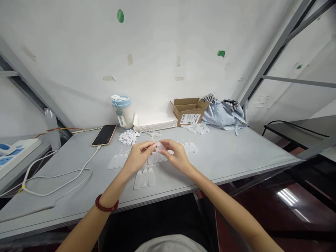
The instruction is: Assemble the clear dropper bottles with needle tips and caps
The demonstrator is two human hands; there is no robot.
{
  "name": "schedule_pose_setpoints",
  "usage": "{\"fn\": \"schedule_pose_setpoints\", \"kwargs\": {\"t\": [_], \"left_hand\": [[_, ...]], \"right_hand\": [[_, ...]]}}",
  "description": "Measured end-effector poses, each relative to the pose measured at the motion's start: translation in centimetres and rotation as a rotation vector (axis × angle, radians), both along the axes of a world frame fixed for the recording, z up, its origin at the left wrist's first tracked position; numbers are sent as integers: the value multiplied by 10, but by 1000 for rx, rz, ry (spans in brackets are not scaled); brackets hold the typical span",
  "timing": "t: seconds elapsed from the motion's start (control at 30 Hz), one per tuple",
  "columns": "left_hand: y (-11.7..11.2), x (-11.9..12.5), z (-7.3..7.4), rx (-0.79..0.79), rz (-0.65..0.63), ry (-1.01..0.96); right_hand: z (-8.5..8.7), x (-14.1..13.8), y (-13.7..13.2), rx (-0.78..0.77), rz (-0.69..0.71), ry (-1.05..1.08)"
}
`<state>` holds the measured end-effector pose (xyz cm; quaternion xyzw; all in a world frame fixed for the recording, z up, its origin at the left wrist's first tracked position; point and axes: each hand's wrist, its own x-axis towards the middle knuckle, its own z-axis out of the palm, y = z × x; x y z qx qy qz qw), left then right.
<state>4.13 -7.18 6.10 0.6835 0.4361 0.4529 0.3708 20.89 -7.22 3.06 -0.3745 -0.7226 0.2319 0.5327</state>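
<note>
Over the middle of the grey table (236, 157), my left hand (138, 157) and my right hand (175, 154) meet with fingertips pinched on one small clear plastic tag (159, 145) with a thin white string. Finished-looking clear tags (144, 177) lie in a row just below my hands, more clear tags (117, 161) to the left and others (190, 146) to the right. A pile of small white pieces (128, 136) sits behind my hands. A red bead bracelet (105, 206) is on my left wrist.
A phone (104, 135) on a white charging cable (65, 175) lies at left, near a power strip (13, 148). Against the wall stand a blue-lidded cup (123, 112), a stack of white sheets (156, 122), an open cardboard box (189, 112) and a light blue bag (223, 113).
</note>
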Motion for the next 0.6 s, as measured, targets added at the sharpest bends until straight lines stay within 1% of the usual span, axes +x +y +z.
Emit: {"fn": "schedule_pose_setpoints", "kwargs": {"t": [0.07, 0.13, 0.27, 0.33, 0.4, 0.5, 0.6], "left_hand": [[-13, 1, -3, 2, -22, 90], [-23, 3, -3, 12, -20, 175], [-36, 10, 4, 60, -23, 267], [-37, 12, 7, 70, -26, 256], [-35, 14, 7, 54, -15, 202], [-29, 16, 2, -17, -31, 107], [-24, 13, -3, -30, -62, 103]], "right_hand": [[-8, 2, -14, -38, 0, 23], [-11, 4, -24, -35, -9, 7], [-8, 8, -31, 8, -21, -42], [-5, 9, -31, 13, -31, -40], [-4, 8, -30, 16, -37, -33], [-6, 7, -29, 3, -45, -41], [-7, 8, -29, 3, -52, -74]]}}
